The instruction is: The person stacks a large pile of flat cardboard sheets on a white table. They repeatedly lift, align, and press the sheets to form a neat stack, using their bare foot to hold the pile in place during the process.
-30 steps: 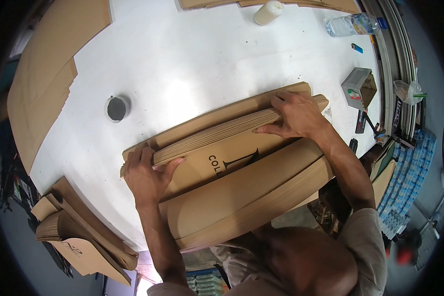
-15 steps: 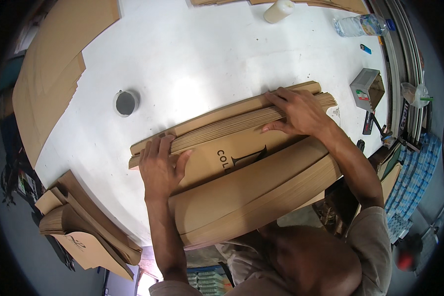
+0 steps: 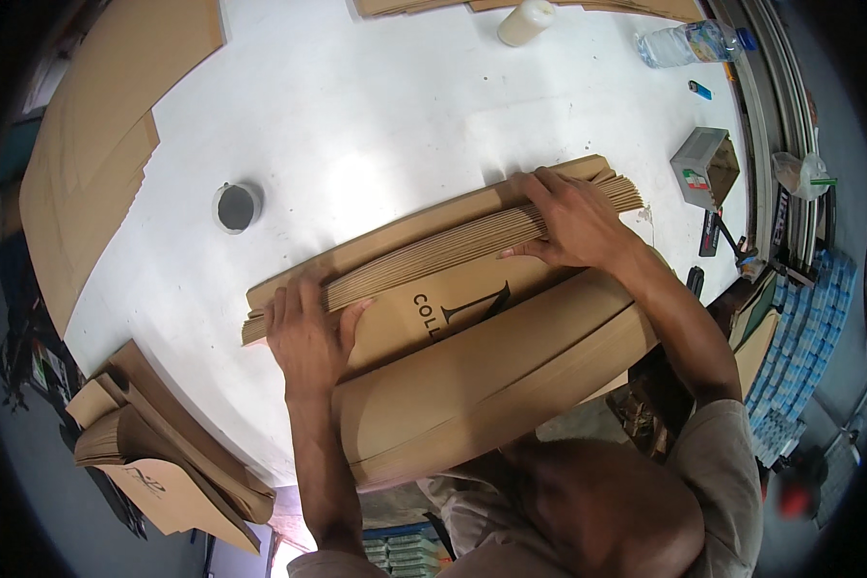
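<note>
A thick stack of brown kraft paper sheets (image 3: 472, 306) lies bent over the near edge of the table, with black lettering on its face. Its near part curves down toward my body. Along the far side the layered edges (image 3: 433, 252) fan slightly, in front of a folded brown strip (image 3: 385, 241). My left hand (image 3: 306, 328) grips the left end of these edges, fingers over the far side and thumb on the printed face. Toward the right end, my right hand (image 3: 570, 222) clasps the stack in the same way, its thumb on the near face.
The white table (image 3: 337, 125) carries a grey cup (image 3: 238, 208), a cream bottle (image 3: 526, 23), a water bottle (image 3: 689, 43), a blue lighter (image 3: 699, 90) and a grey open box (image 3: 705, 168). Brown sheets (image 3: 96, 164) lie far left; another bent stack (image 3: 164, 453) hangs over the left edge.
The whole view has shifted slightly. The stack's left end and my left hand sit a little nearer to me, and the layered edges at the right end spread slightly more. Both grips stay.
</note>
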A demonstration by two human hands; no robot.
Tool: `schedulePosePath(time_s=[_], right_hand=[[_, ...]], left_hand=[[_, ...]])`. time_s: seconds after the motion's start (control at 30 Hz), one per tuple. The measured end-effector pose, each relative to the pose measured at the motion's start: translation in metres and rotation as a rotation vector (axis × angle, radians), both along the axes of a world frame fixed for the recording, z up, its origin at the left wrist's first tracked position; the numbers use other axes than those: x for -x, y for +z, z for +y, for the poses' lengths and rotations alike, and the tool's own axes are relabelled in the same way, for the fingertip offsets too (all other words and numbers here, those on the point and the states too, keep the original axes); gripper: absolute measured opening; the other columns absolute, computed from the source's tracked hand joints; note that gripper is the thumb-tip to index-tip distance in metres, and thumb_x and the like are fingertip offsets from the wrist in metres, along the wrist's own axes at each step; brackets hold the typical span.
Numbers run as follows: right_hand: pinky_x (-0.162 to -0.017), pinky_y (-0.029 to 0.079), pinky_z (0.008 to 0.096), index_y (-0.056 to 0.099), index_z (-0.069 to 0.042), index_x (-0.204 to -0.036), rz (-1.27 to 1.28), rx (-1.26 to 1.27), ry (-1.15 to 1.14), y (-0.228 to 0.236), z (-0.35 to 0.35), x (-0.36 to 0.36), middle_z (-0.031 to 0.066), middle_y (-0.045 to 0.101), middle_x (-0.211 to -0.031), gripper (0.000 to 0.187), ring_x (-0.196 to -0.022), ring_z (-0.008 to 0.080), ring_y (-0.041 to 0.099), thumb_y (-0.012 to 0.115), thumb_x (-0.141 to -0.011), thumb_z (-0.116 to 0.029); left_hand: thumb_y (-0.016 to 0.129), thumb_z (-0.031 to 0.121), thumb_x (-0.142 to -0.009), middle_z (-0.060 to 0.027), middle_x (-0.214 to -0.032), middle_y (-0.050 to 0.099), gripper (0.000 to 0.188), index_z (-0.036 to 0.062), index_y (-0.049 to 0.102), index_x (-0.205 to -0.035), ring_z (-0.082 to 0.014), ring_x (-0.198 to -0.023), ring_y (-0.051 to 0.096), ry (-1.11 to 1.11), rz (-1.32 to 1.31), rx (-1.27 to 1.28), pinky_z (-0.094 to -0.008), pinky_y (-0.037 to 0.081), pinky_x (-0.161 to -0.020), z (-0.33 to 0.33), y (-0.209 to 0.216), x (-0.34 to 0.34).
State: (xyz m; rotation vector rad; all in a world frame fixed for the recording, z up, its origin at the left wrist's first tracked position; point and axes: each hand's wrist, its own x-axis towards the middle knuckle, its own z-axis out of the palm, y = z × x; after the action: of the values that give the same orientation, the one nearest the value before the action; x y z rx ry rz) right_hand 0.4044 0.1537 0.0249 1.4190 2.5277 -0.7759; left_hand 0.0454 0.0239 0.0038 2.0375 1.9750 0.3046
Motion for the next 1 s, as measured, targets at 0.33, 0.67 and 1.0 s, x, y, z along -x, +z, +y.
schedulePosePath(time_s=[0.33,0.67,1.0], right_hand=[[-0.089,0.057,0.0533,0.073,-0.001,-0.121,0.133,-0.179,0.174,0.005,-0.001,-0.007,0.0219,0.065,-0.12,0.076,-0.106,0.045,0.07,0.086,-0.081,-0.063],[-0.091,0.058,0.052,0.065,-0.001,-0.133,-0.005,0.047,0.04,0.009,0.001,0.004,0.0226,0.064,-0.121,0.084,-0.108,0.0456,0.069,0.085,-0.081,-0.064],[-0.097,0.056,0.0522,0.063,-0.003,-0.137,0.005,-0.011,0.079,0.003,0.0,-0.003,0.02,0.064,-0.12,0.083,-0.113,0.044,0.066,0.084,-0.083,-0.062]], left_hand=[[0.086,0.046,-0.087,-0.0126,-0.115,0.07,0.05,0.0055,0.068,-0.11,-0.0372,-0.108,0.067,-0.052,-0.036,-0.025,-0.0521,0.053,-0.093,0.001,0.001,0.005],[0.087,0.046,-0.086,-0.0135,-0.111,0.069,0.051,0.0048,0.068,-0.11,-0.0355,-0.107,0.067,-0.034,0.075,0.102,-0.0513,0.053,-0.093,0.001,0.011,-0.001],[0.088,0.041,-0.086,-0.0155,-0.112,0.068,0.05,0.0057,0.066,-0.113,-0.0389,-0.107,0.066,0.063,-0.057,0.096,-0.0516,0.053,-0.091,-0.003,0.013,-0.003]])
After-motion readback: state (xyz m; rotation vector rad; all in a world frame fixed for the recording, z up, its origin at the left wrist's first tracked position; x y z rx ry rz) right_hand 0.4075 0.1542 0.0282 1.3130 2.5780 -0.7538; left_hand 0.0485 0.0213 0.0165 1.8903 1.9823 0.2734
